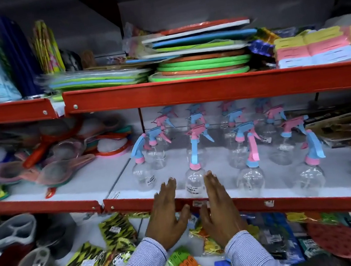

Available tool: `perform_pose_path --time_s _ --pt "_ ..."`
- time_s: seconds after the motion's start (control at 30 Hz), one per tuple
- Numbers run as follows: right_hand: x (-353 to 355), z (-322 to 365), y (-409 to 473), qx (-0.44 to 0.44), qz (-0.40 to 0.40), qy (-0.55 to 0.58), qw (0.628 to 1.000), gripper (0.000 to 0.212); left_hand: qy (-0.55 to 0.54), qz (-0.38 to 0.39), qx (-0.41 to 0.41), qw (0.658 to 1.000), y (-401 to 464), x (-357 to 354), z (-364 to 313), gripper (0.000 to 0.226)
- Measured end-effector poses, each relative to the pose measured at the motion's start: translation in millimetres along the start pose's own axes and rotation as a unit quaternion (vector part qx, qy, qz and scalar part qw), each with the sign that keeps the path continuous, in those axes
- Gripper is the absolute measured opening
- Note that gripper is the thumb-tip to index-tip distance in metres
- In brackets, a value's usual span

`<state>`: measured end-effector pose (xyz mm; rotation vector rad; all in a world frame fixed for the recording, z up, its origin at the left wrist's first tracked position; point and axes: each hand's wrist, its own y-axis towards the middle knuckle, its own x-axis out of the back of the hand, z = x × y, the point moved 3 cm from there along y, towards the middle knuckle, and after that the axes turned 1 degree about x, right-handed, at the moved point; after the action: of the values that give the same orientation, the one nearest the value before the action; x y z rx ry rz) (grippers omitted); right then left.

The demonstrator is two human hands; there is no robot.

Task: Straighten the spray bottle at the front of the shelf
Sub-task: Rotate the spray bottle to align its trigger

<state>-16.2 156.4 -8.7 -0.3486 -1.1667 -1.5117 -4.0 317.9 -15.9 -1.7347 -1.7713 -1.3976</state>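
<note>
Approach step judged in hand: the left hand [166, 210] and right hand [218, 205] are held flat and apart, fingers extended, flanking the clear spray bottle [195, 178] at the near edge of the middle shelf [292, 201], nothing gripped and contact not confirmed. Next move likely calls for both palms to be closed onto the bottle body and its pink-and-blue trigger head squared with the rows behind. The white shelf surface is red-edged, in a crowded shop aisle, with foam mats [200, 61] stacked above.
</note>
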Motion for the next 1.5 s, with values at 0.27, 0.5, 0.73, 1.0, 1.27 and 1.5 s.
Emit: perform_pose_path --time_s 0.27,0.5,0.73,1.0,1.27,1.5 --pt "-37.9 43.8 0.3 0.107 0.006 -0.082 0.991 0.071 0.179 -0.043 0.045 0.982 -32.3 32.8 41.5 0.075" --pt "-75.5 79.9 35.8 0.104 0.007 -0.064 0.992 0.066 0.161 -0.025 0.044 0.986 -12.7 61.3 98.4 0.075" --pt "-114.1 89.4 90.8 -0.040 0.039 0.096 0.994 0.067 -0.032 0.031 0.041 0.998 30.9 66.4 136.7 0.073" --pt "-117.7 88.7 117.4 -0.135 0.055 0.160 0.976 0.061 -0.173 0.039 0.058 0.982 54.2 71.8 133.2 0.074" --pt "-108.7 86.4 96.7 -0.127 0.054 0.151 0.979 0.061 -0.178 0.041 0.014 0.983 38.4 71.6 129.8 0.068" --pt "-100.8 83.2 81.8 -0.137 0.058 0.160 0.976 0.065 -0.173 0.035 0.038 0.984 26.4 78.1 116.1 0.071"
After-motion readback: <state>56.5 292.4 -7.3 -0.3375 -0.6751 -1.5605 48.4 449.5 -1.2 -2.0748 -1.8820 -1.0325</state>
